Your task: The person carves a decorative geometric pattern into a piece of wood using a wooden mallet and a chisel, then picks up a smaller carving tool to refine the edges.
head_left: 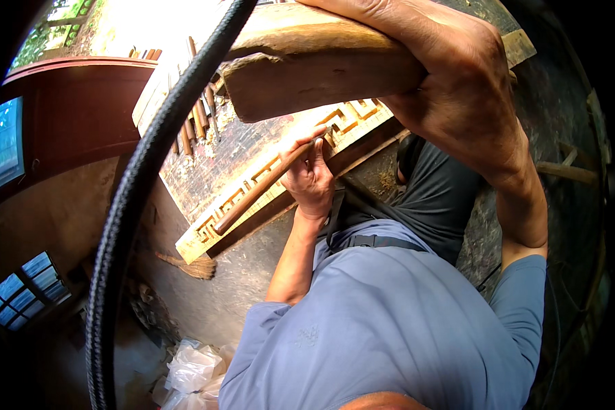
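Observation:
My left hand (309, 181) is closed around a wood-handled chisel (249, 198), its handle slanting down to the left. The chisel's short dark end meets a long pale board (201, 236) carved with a geometric fretwork pattern of cut recesses. High and close to the camera, my right hand (461, 78) grips a thick wooden mallet (321, 82), held apart from the chisel. The mallet hides part of the board and the workbench behind it. My right fingers are partly out of sight behind the wood.
Several wood-handled carving tools (199, 119) lie among shavings on the worn workbench (198, 178). A black braided cord (140, 160) crosses the left of the view. A straw broom (195, 268) and a plastic bag (193, 369) are on the floor.

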Available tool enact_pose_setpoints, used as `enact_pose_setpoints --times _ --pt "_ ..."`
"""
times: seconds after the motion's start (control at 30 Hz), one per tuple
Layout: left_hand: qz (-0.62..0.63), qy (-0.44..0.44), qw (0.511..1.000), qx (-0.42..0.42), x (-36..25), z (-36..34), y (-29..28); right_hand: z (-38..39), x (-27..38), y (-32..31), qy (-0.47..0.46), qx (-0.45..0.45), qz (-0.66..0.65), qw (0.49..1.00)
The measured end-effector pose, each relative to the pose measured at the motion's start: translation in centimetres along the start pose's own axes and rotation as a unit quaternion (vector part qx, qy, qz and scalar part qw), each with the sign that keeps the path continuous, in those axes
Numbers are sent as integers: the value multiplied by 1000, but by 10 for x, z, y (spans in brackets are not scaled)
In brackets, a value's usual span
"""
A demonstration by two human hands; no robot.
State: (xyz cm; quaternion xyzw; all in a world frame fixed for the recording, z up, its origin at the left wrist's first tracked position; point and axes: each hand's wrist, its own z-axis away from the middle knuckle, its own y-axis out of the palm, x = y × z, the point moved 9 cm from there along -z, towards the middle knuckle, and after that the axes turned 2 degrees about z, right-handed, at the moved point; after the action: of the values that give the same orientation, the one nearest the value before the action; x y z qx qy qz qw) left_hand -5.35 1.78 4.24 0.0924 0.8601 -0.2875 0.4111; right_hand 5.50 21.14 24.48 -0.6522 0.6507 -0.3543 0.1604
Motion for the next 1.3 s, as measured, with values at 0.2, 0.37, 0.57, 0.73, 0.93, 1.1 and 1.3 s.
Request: enact_pose_setpoints --times 0.2,0.37,0.57,0.73,0.93,1.1,1.3 --pt "18 -1 1000 8 0 1 -2 11 -16 12 -23 41 -55 997" --pt "78 -10 997 4 3 4 -2 14 -18 20 -20 82 -91 992" --pt "-14 36 999 16 -9 -5 -2 8 -5 0 -72 -36 -103 991" --pt "-141 77 985 65 -22 -21 -4 -2 24 19 -90 108 29 990" --pt "-185 115 966 139 -4 -25 -4 -22 40 24 -107 93 45 989" --pt "-195 66 963 174 10 -23 -5 -30 41 29 -103 104 32 989" --pt "-175 23 973 147 0 -32 -5 -36 39 32 -91 126 16 988"
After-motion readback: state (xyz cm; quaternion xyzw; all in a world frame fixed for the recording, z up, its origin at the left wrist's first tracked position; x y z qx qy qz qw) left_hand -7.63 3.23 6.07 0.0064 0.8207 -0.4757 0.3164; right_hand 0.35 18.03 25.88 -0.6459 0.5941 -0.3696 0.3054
